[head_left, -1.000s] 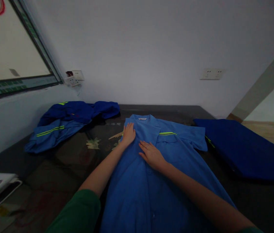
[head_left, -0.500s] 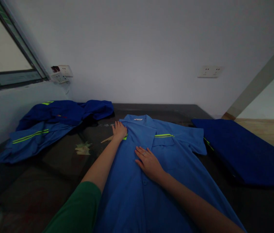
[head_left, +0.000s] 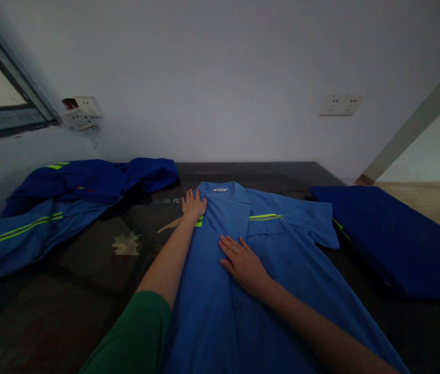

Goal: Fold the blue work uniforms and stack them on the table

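- Sleeve of plain green cloth ends near your left elbow.
- Blue shirt lies face up on the table before you, collar away from you; its woven cloth is matte and softly creased, with a round button on the front placket.
- Your right hand rests palm down at mid-chest, fingers extended, gripping nothing.
- Your left hand presses on the shoulder at your left, fingers spread and unclenched.
- Yellow-green band runs straight above the chest pocket.
- Dark blue cloth item, flat and angular, lies beside the short sleeve at your right.
- Crumpled light and dark blue garments are heaped at your left.
- Table is dark and smooth, bearing a pale floral motif.
- Plain pale wall stands behind, with a double socket at right; a window frame is at far left.
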The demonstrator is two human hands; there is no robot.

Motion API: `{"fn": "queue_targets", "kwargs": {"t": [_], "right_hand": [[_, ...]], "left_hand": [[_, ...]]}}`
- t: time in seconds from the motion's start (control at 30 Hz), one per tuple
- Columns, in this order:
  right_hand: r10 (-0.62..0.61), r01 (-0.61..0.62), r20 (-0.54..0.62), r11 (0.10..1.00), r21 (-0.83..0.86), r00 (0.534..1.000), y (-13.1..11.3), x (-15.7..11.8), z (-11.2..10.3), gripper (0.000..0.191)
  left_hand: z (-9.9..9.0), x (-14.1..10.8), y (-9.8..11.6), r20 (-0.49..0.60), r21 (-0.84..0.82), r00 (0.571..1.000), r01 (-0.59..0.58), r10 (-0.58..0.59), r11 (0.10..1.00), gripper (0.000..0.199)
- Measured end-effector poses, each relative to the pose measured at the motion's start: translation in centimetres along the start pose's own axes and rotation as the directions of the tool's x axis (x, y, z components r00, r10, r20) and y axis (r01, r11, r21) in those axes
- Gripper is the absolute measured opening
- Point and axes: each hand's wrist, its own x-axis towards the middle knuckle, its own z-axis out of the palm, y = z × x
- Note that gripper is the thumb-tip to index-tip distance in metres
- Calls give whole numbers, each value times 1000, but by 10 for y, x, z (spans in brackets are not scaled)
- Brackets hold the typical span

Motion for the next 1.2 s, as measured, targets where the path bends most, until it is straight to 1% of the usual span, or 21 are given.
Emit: {"fn": "queue_targets", "kwargs": {"t": [0.2,0.37,0.53,0.6,0.67,0.7,0.73,0.77,0.8,0.87,0.93,1.0,1.1,1.2], "right_hand": [[7,-7,6,1000,10,1000,1,0,2,48],[5,-6,20,1000,30,1000,2,0,1,50],[-8,8,16,999,51,1000,2,0,-1,49],[-8,7,12,999,53,1000,1,-1,-2,49],[-3,2,11,998,55,1000,0,-2,-4,48],[-1,0,10,998,56,1000,0,-2,-4,49],[0,-1,10,998,56,1000,-1,-2,-5,49],[0,-1,10,999,55,1000,-1,-3,-5,49],[0,0,10,999,49,1000,-2,-3,-5,49],[-1,1,14,999,37,1000,-2,-3,-5,49],[-3,2,19,999,33,1000,-1,-3,-5,48],[-11,10,23,999,39,1000,0,-2,-5,48],[-23,21,28,999,43,999,1,-1,-6,48],[-23,22,34,999,40,999,3,-1,-6,49]], "left_hand": [[1,13,-1,-28,6,998,56,-56,998,72],[6,18,-4,-50,-21,998,27,-28,999,72],[5,16,-5,-134,-58,991,8,-16,998,71],[0,9,-3,-228,-50,974,-28,16,998,68],[-7,-3,2,-344,-6,933,-114,105,993,62],[-10,-10,5,-382,24,910,-166,163,986,58],[-13,-18,8,-388,48,897,-209,211,977,56],[-14,-25,10,-356,57,904,-230,235,972,54],[-15,-31,12,-292,48,929,-225,229,973,53],[-13,-41,14,-129,18,977,-168,169,986,55],[-8,-45,14,-17,10,993,-119,120,993,60],[-4,-45,12,20,22,994,-104,104,994,61],[-1,-42,11,42,32,996,-80,79,996,63],[-1,-40,12,44,30,996,-82,80,996,64]]}}
